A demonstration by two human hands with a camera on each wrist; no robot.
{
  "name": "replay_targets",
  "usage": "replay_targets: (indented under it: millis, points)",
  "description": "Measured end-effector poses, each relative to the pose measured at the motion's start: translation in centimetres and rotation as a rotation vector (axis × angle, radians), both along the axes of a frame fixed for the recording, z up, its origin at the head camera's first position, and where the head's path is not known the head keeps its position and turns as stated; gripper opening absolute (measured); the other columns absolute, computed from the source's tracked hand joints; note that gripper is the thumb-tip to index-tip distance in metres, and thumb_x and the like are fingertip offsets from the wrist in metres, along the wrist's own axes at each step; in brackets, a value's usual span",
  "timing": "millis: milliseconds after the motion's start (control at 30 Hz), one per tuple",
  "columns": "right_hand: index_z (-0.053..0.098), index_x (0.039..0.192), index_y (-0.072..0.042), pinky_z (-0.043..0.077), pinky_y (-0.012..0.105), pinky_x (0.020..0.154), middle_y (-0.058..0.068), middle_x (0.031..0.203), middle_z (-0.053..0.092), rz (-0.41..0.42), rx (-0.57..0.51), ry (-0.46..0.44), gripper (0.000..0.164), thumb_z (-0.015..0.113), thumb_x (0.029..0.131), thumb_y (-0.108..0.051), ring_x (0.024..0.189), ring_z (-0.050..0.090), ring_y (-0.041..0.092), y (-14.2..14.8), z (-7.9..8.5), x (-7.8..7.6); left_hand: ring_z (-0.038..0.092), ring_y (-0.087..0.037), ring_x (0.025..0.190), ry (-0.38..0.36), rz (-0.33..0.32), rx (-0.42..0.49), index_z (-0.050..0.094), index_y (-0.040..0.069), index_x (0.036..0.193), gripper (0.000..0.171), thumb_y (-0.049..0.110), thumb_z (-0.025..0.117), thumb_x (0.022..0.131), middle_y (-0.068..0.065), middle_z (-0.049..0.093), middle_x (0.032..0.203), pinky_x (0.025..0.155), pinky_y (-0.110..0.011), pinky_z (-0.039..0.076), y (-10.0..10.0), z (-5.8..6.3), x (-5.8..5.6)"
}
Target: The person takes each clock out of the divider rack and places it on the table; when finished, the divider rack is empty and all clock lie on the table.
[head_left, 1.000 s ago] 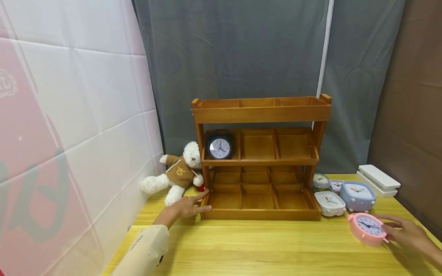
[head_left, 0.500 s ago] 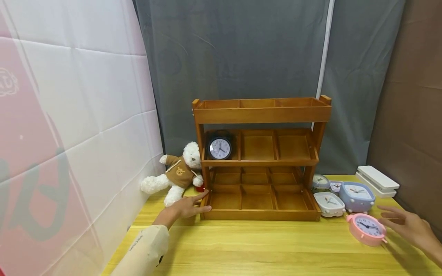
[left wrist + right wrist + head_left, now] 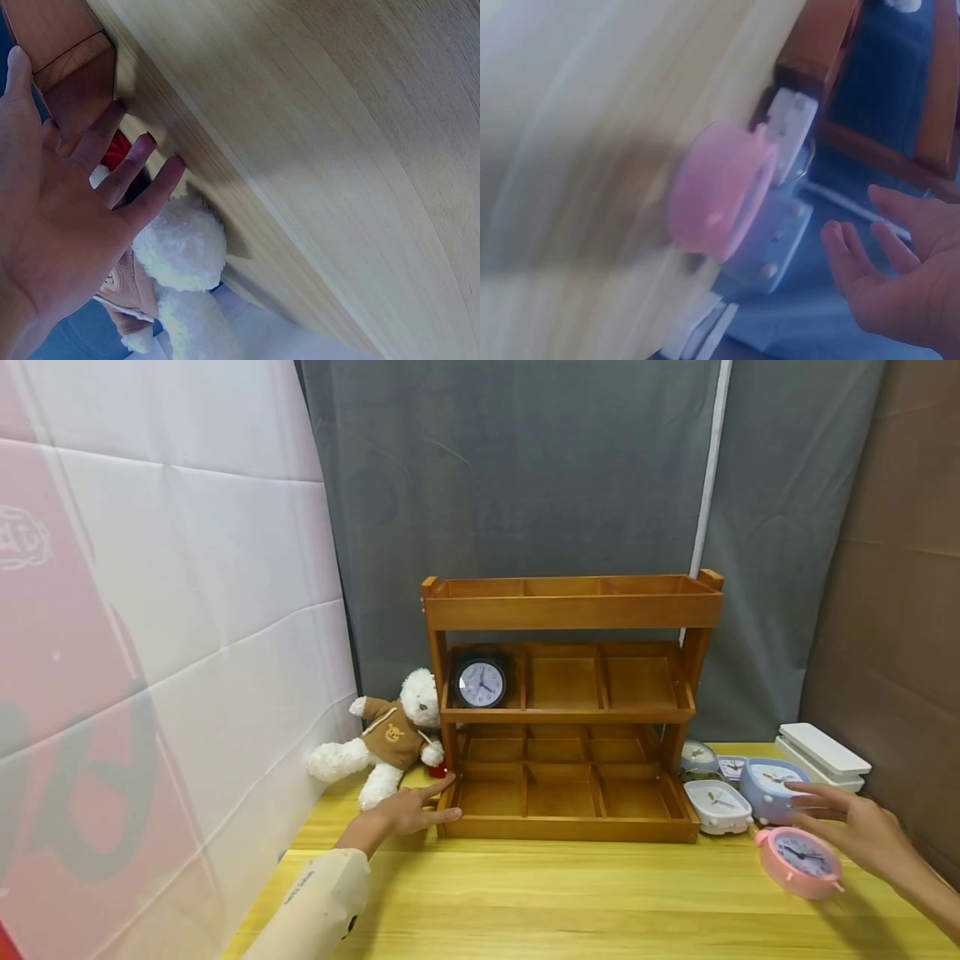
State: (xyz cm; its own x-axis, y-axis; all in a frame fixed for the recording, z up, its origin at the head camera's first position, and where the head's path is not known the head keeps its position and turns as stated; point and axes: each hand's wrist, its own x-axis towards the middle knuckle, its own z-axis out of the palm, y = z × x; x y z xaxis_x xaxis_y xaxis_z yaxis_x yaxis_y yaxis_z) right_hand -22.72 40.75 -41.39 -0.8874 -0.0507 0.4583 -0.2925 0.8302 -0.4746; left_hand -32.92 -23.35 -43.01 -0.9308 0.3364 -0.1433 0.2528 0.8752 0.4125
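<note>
My left hand [image 3: 405,812] rests on the lower left corner of a brown wooden shelf rack [image 3: 567,828], its thumb and forefinger extended against the frame. In the left wrist view the fingers of that hand [image 3: 64,217] are spread and hold nothing. My right hand [image 3: 862,827] hovers with loosely bent fingers, its tips overlapping the right edge of a blue alarm clock [image 3: 767,802]; contact cannot be told. A pink alarm clock [image 3: 799,862] lies face up in front of it. The right wrist view shows the right hand [image 3: 900,277] apart from the pink clock.
A black alarm clock [image 3: 481,683] stands in the rack's middle tier, left compartment. A white clock [image 3: 717,805], a grey-blue clock [image 3: 699,756] and a small purple clock [image 3: 731,767] sit right of the rack. White boxes [image 3: 823,752] lie behind. A teddy bear [image 3: 393,735] leans at the left.
My right hand has left the right side of the pink clock and risen up and leftward, over the blue clock's edge. My left hand stays on the rack.
</note>
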Motion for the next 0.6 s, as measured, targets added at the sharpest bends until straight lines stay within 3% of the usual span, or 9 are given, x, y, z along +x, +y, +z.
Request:
replay_targets:
  millis: [200, 433, 600]
  points:
    - [0.070, 0.126, 0.005, 0.048, 0.009, 0.066, 0.021, 0.108, 0.076, 0.086, -0.025, -0.002, 0.045, 0.084, 0.088, -0.016, 0.083, 0.065, -0.011, -2.6, 1.7, -0.9, 0.052, -0.044, 0.137, -0.012, 0.004, 0.005, 0.029, 0.032, 0.166, 0.085, 0.072, 0.056, 0.096, -0.015, 0.061, 0.145, 0.113, -0.062, 0.039, 0.0, -0.1, -0.1]
    - [0.070, 0.129, -0.002, 0.049, 0.007, 0.071, -0.006, 0.109, 0.077, 0.181, -0.058, 0.049, 0.042, 0.083, 0.090, -0.014, 0.090, 0.066, -0.010, -5.5, 3.7, -1.9, 0.048, -0.046, 0.140, 0.001, 0.001, -0.017, 0.030, 0.032, 0.165, 0.084, 0.073, 0.054, 0.096, -0.017, 0.052, 0.154, 0.114, -0.062, 0.038, -0.1, -0.2, -0.2]
    - [0.071, 0.129, -0.007, 0.050, 0.007, 0.071, 0.011, 0.109, 0.078, 0.204, -0.030, 0.091, 0.041, 0.083, 0.090, -0.014, 0.090, 0.066, -0.010, -8.0, 4.9, -2.6, 0.049, -0.046, 0.139, 0.012, -0.003, -0.028, 0.031, 0.032, 0.165, 0.084, 0.074, 0.054, 0.096, -0.019, 0.050, 0.155, 0.114, -0.061, 0.039, 0.0, -0.2, -0.2]
